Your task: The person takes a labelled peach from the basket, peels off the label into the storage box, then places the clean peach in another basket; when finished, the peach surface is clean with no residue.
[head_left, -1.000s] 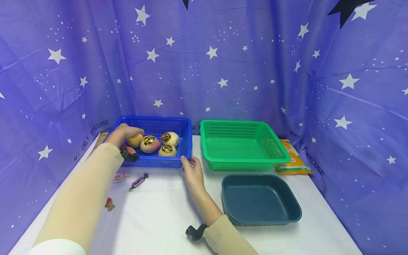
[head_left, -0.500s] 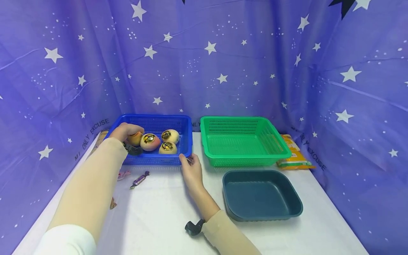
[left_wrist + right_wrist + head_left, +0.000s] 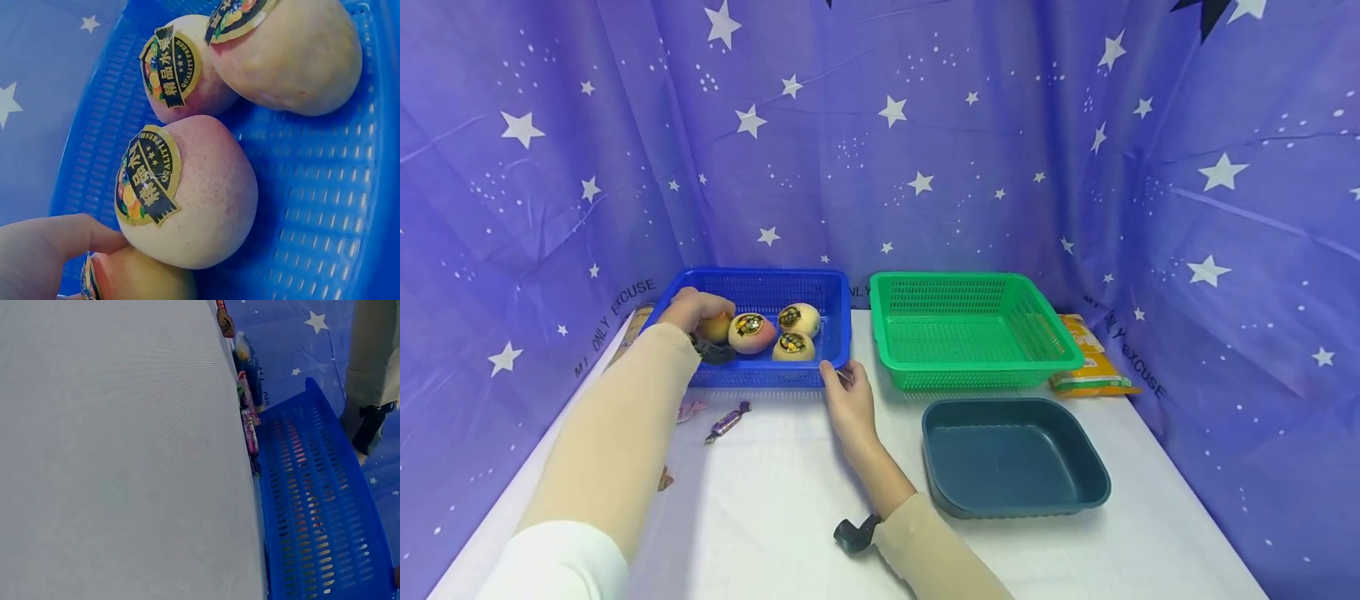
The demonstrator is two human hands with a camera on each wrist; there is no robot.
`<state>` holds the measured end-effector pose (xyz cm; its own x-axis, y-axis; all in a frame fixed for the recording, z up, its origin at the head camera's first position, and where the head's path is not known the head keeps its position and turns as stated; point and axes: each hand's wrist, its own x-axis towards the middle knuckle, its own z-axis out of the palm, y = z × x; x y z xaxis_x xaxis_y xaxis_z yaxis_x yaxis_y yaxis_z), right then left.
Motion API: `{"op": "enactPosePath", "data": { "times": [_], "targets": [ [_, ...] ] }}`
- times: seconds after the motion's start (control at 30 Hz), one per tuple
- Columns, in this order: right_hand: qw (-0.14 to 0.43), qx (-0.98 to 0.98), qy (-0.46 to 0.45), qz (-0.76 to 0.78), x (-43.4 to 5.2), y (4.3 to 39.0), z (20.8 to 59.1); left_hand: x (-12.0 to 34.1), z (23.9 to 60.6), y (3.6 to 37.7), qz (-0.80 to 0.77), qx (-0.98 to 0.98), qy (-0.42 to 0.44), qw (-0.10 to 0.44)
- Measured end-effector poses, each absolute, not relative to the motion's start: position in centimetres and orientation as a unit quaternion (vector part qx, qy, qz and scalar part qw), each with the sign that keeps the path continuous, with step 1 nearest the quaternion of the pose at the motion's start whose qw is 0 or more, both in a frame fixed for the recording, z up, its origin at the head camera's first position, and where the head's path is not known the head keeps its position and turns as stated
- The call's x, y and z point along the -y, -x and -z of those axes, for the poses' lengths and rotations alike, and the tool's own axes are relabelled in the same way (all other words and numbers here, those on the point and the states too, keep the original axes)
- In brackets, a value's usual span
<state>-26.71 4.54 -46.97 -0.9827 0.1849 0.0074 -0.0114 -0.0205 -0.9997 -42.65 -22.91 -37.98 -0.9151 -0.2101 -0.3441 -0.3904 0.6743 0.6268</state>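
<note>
- The person's left hand (image 3: 694,307) is reaching into the blue basket (image 3: 820,287) at its left end, with the fingers curling over the leftmost peach (image 3: 717,327); the grip is looking like a cupping hold from above, which suits a round fruit that would roll under a flat touch.
- In the left wrist view a finger or thumb (image 3: 44,250) is lying against that peach (image 3: 140,278), just beside the pink-blushed peach (image 3: 194,194) with the dark round sticker.
- The fruit being gripped is sitting low in the basket, touching its neighbour; three more peaches are crowding toward the middle of the basket, stickers facing up.
- The right hand (image 3: 848,406) is resting on the white table (image 3: 760,500) with its fingertips touching the basket's near right corner; the fingers are lying fairly straight, and I judge they are steadying the light basket so it is not sliding. Whether the thumb is hooking the rim I cannot tell.
- The green basket (image 3: 1045,333) is standing just right of the blue one, and the dark teal tray (image 3: 1090,483) is sitting in front of it.
- Wrapped candies (image 3: 727,422) are lying on the table in front of the blue basket, and a yellow packet (image 3: 1093,371) is lying behind the green one.
</note>
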Motion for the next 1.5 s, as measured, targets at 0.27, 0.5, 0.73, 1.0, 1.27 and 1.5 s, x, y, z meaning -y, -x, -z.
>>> {"op": "enactPosePath", "data": {
  "times": [0.27, 0.5, 0.73, 1.0, 1.27, 1.5],
  "targets": [
    [0.067, 0.704, 0.062, -0.705, -4.4, 26.7, 47.1, 23.5, 36.7, 41.5, -0.362, -0.918, 0.156, 0.035],
    [0.076, 0.717, 0.06, -0.69, -4.5, 26.7, 47.1, 22.5, 34.2, 40.0, -0.363, -0.925, 0.091, -0.056],
    [0.067, 0.717, 0.065, -0.691, -4.8, 26.7, 47.0, 19.5, 32.4, 35.7, -0.435, -0.896, 0.005, -0.085],
    [0.056, 0.711, 0.063, -0.698, -5.0, 26.9, 46.9, 17.1, 32.5, 29.8, -0.442, -0.888, -0.094, -0.089],
    [0.022, 0.719, 0.055, -0.693, -5.7, 27.0, 46.3, 15.2, 34.4, 26.4, -0.455, -0.873, -0.138, -0.109],
    [0.006, 0.718, 0.044, -0.695, -6.1, 27.0, 46.4, 14.2, 36.4, 23.3, -0.467, -0.863, -0.168, -0.097]
  ]
}}
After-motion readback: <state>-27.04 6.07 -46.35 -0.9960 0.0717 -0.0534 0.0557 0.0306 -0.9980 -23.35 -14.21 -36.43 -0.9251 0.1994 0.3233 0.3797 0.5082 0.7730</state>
